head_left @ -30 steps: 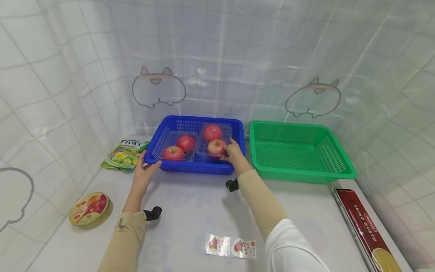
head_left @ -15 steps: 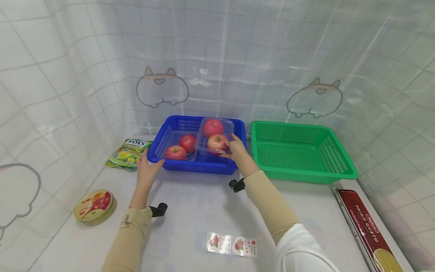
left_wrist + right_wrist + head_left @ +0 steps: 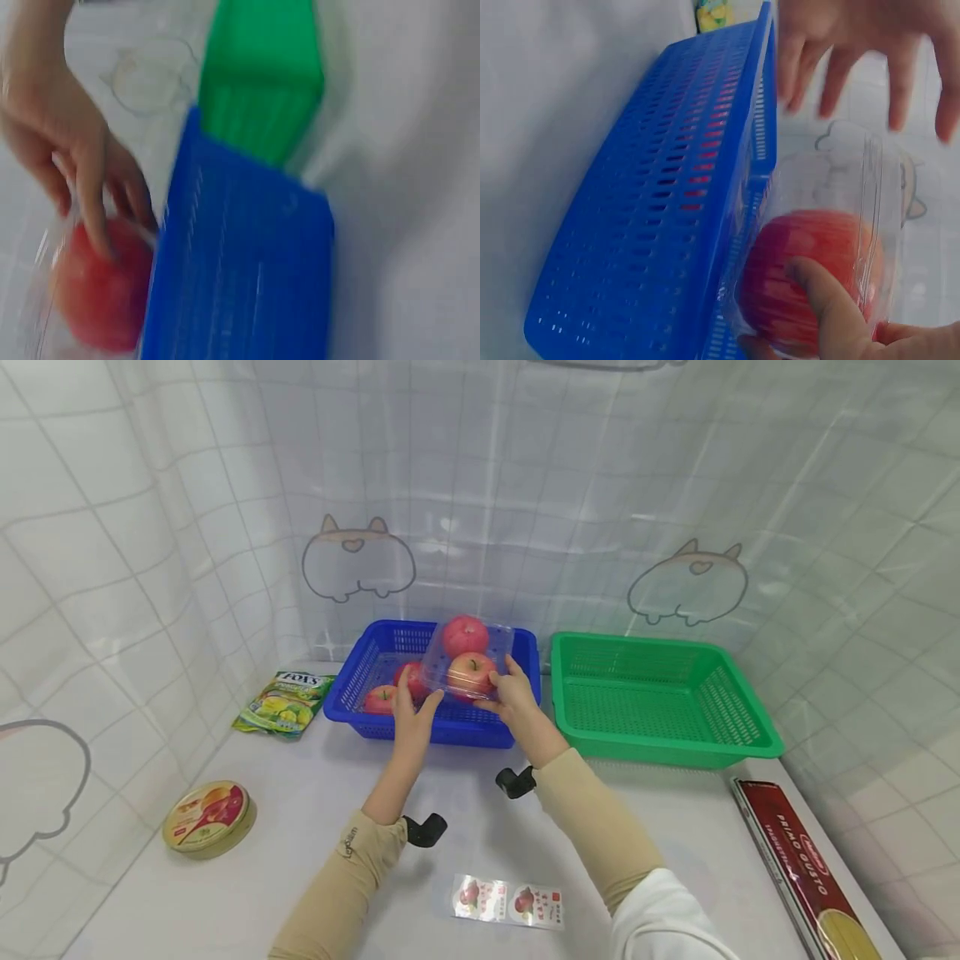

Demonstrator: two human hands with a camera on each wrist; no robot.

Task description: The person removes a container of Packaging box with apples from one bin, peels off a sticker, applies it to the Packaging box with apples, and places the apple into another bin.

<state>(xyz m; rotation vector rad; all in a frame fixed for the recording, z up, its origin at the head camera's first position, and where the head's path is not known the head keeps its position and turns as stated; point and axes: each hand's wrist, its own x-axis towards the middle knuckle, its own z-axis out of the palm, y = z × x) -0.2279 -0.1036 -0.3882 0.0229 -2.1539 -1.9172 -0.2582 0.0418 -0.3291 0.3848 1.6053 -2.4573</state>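
a: where's the clear apple pack [image 3: 467,662] right now?

b: lifted over the blue basket [image 3: 352,693], tilted, its near edge just above the basket's front rim. two red apples show inside it. a second pack with two more apples [image 3: 381,698] lies in the basket behind the left hand.

a: and the grip on it?

b: the right hand [image 3: 517,702] has it: thumb pressed on the near apple through the plastic, fingers curled round the pack's right edge, as the right wrist view shows. the left hand [image 3: 412,720] is at the pack's left edge with fingers fairly straight, touching or just supporting it; the left wrist view is blurred, so i can't tell whether it really pinches.

a: how would you handle the lift well?

b: my judgement: thin clamshell plastic flexes, so hold it from both sides and underneath rather than squeezing one corner, keep it level so the apples don't roll against the lid, and raise it clear of the rim before moving it sideways. the green basket [image 3: 660,702] stands just beside, to the right.

a: any writing you can read?

b: the green sweets bag [image 3: 285,702] left of the blue basket reads "fox's". the long red pasta box [image 3: 795,860] at the right of the table [image 3: 300,793] reads "primo gusto". the sticker strip [image 3: 508,902] near the front and the round tin [image 3: 208,817] have print too small to read.
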